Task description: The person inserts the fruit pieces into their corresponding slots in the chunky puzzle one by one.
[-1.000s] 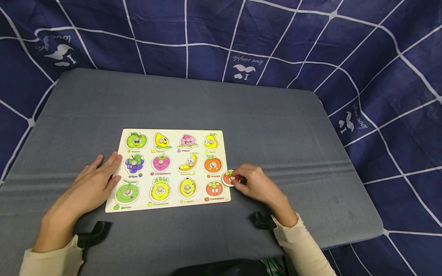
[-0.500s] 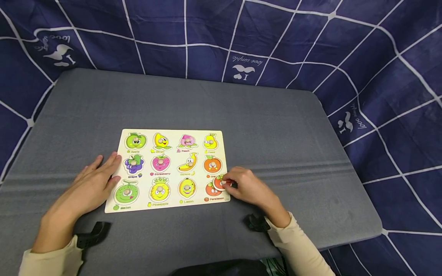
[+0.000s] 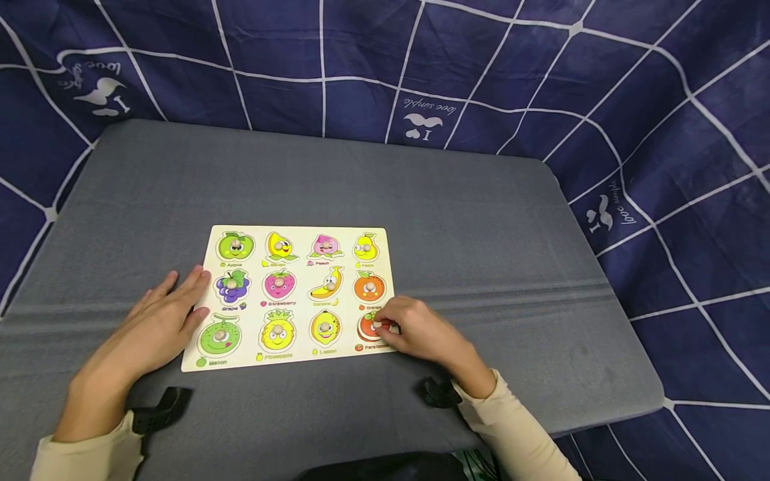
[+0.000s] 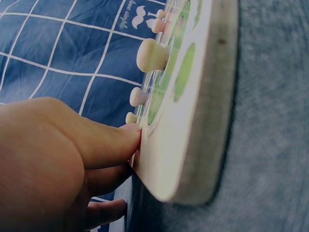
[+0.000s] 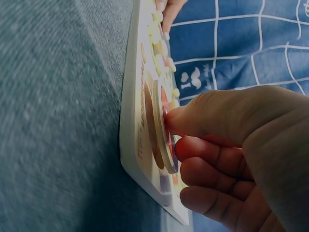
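Note:
A wooden knob puzzle board (image 3: 249, 355) with rows of fruit pieces lies flat on the grey surface. My right hand (image 3: 424, 334) pinches a red persimmon puzzle piece (image 3: 365, 326) over the board's lower right corner, at the Persimmon label. In the right wrist view this piece (image 5: 158, 121) leans slightly, with a gap visible between it and the board. The fingers cover its knob and right part. My left hand (image 3: 147, 327) rests at the board's left edge, fingers extended. In the left wrist view its thumb (image 4: 113, 145) touches the board's edge near the melon piece (image 4: 161, 104).
Knobbed fruit pieces sit in the board, among them an orange (image 3: 369, 288), a lemon (image 3: 325, 329) and a pineapple (image 3: 278, 334). A padded grey table (image 3: 481, 220) extends around it. Dark blue checked cloth (image 3: 361, 53) hangs behind and at the sides.
My right hand has carried the persimmon piece left from beside the board's right edge to above the Persimmon spot. The left hand has stayed in place.

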Demonstrator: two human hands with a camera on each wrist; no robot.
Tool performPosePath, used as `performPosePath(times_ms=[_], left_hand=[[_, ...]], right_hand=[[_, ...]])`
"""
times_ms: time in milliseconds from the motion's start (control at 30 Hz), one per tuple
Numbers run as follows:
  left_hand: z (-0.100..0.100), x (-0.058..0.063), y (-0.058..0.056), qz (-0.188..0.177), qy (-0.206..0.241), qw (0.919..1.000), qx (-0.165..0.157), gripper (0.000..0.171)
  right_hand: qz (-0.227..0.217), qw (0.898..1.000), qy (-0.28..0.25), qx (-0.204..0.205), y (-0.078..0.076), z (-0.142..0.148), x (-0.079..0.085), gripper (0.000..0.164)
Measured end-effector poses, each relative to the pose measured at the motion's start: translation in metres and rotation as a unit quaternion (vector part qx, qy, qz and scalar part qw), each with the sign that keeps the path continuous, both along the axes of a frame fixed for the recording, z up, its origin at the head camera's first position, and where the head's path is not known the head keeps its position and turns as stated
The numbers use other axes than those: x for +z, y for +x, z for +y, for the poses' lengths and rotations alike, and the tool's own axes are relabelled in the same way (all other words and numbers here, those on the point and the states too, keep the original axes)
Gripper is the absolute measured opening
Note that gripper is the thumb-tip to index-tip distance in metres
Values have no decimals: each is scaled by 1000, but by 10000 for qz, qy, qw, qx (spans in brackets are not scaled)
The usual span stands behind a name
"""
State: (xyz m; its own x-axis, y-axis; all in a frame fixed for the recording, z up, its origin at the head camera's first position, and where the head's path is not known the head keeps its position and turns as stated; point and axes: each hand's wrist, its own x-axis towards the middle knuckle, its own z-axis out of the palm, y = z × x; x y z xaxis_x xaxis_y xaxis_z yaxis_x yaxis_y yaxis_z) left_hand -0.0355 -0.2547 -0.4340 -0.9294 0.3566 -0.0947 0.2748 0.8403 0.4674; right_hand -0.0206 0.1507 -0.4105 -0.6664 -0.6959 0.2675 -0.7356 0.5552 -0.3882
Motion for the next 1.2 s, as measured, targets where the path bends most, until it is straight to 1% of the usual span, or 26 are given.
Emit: performPosePath(times_ms=[333,867,1200], left_hand=[[1,0,-1,-12,4,10000,9,59],[2,1,0,-14,44,10000,8,59],[3,0,1,259,47,9997,0,59]], right_hand=[[-127,9996,232,-16,2,-3,-1,5],[-89,9991,411,-13,2,-3,-2,4],[-61,9991,419,-48,2,-2,-3,4]])
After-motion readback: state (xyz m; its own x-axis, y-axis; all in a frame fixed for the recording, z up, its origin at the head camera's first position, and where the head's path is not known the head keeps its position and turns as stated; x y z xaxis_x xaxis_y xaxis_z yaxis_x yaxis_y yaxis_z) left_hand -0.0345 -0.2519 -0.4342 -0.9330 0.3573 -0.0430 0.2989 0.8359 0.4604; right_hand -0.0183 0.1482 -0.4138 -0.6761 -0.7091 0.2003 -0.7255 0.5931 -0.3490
